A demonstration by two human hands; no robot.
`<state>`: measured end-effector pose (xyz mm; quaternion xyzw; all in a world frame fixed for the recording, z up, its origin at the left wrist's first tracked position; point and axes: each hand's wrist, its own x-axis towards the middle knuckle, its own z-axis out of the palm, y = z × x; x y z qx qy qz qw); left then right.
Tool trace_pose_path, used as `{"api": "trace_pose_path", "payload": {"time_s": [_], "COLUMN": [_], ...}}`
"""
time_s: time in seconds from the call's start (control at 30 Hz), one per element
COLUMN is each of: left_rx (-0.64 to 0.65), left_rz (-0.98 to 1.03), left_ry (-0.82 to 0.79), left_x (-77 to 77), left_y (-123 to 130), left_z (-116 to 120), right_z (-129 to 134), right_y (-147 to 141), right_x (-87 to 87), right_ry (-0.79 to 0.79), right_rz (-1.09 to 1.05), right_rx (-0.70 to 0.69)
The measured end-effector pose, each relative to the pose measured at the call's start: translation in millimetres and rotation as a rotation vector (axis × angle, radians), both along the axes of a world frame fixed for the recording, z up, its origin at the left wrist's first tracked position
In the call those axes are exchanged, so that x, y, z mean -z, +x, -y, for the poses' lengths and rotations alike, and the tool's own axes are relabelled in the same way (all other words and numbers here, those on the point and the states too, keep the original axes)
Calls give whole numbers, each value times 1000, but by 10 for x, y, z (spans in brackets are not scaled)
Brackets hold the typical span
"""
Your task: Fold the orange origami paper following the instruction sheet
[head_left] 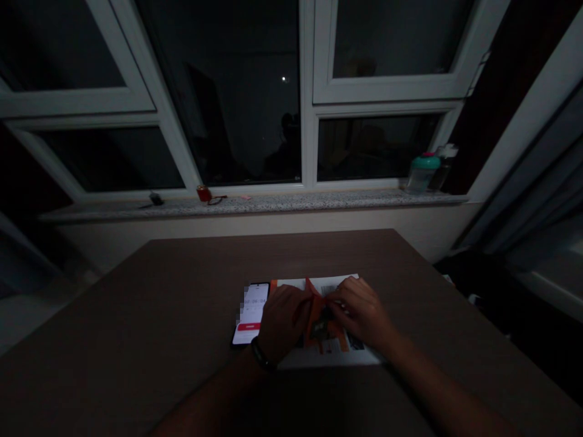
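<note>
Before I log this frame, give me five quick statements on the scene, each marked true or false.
1. The phone lies to the left of the printed sheet. True.
2. The wristband is on the right wrist. False: it is on the left wrist.
3. The left hand and right hand are both at the orange piece, over the sheet. True.
4. The teal-lidded bottle stands on the table. False: it stands on the windowsill.
5. The phone's screen is dark. False: it is lit.
</note>
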<state>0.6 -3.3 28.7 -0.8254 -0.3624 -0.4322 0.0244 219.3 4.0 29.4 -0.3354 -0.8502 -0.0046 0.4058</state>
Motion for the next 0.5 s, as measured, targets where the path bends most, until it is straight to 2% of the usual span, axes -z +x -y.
{"api": "trace_pose_path", "payload": {"time_s": [0.23, 0.5], "left_rx": [56, 117], "left_rz": [31, 15], "left_ry": [41, -10], "left_x": [-9, 14], "left_y": [32, 27], "left_z": [37, 73], "right_z": [61, 109], "right_y": [-85, -145], "right_x": [-36, -69], "right_ry": [6, 64], "right_rz": [20, 2], "right_rx": [5, 0]}}
